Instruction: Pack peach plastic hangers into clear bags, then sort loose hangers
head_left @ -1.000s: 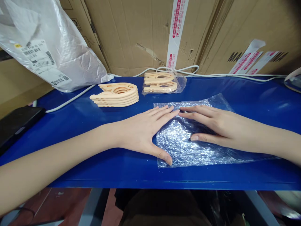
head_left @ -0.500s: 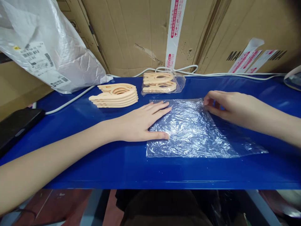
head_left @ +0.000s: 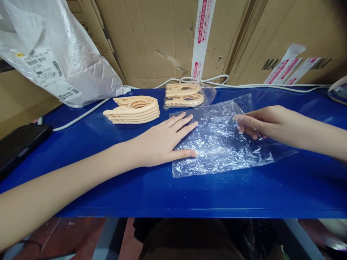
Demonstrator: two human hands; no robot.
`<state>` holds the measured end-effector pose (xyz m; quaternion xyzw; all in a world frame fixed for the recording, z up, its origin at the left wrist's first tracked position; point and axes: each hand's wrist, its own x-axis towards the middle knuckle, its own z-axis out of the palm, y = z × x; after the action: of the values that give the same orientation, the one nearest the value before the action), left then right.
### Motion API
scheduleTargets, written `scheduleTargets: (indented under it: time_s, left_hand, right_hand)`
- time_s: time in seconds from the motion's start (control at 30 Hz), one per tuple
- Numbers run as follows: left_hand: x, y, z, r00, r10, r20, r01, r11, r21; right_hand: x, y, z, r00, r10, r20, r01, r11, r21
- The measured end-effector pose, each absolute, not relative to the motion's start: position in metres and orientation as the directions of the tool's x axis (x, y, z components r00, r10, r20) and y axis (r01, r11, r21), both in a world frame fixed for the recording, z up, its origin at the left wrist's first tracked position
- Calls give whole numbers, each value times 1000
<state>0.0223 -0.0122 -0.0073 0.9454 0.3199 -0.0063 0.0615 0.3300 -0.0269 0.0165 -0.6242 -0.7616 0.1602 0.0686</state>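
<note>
- From my remote post I find the clear plastic bag (head_left: pixel 217 144), my landmark throughout, lying on the blue table (head_left: pixel 114 193), creased, its right end lifted.
- Change noted: half a second ago it lay squarer; its right end has since swung away from the wearer, and its far right corner now stands further back.
- Right hand (head_left: pixel 267 121): at the bag's right end, thumb against the film and fingers curled, gripping it. How many layers it holds, I cannot tell.
- Left hand (head_left: pixel 161 144): flat on the bag's left part, fingers spread, thumb out, grasping nothing. It has kept that station.
- Bearing on the work, in my judgement: one end is anchored while the other is handled, so the bag pivots about the left palm instead of sliding.
- Just beyond the bag's back edge sit the wrapped hangers (head_left: pixel 185 97); whether the wrappers touch, I cannot confirm. I rate this the tightest side.
- Beyond and left of the bag stands the stack of beige hangers (head_left: pixel 146 112), near the left fingers yet apart.
- Cardboard boxes (head_left: pixel 159 32) wall off the rear.
- A strip of blue surface separates the bag from the front edge; more shows to its right. I judge those the roomier directions.
</note>
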Motion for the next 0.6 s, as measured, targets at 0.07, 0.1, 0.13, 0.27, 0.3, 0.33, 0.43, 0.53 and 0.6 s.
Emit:
scheduleTargets:
  time_s: [0.07,0.1,0.13,0.27,0.3,0.33,0.43,0.53,0.6]
  left_hand:
    - [22,-13,-7,787,613,-68,616,-774,148]
    - [22,-13,-6,789,610,-78,613,-770,174]
    - [22,-12,-6,795,601,-86,604,-771,201]
    - [22,-9,-8,828,555,-76,554,-791,259]
    - [22,-8,-8,831,551,-74,549,-793,264]
    - [23,-7,-9,832,551,-74,548,-793,266]
    - [24,-7,-10,827,556,-79,556,-791,253]
    - [24,-7,-10,826,558,-74,559,-797,227]
    - [23,-7,-9,829,554,-76,556,-803,215]
  right_hand:
    - [330,-27,14,-325,941,-90,847,248,-470]
    - [330,-28,14,-404,909,-98,794,295,-531]
    - [330,-29,14,-486,868,-106,737,342,-583]
    - [323,-34,15,-680,734,2,546,508,-666]
    - [320,-35,14,-690,722,48,525,545,-654]
    - [318,-36,13,-697,711,87,511,579,-635]
    - [314,-35,7,-729,669,147,524,683,-510]
    - [313,-33,0,-759,625,180,559,768,-312]
    - [314,-33,-2,-777,599,195,563,799,-211]
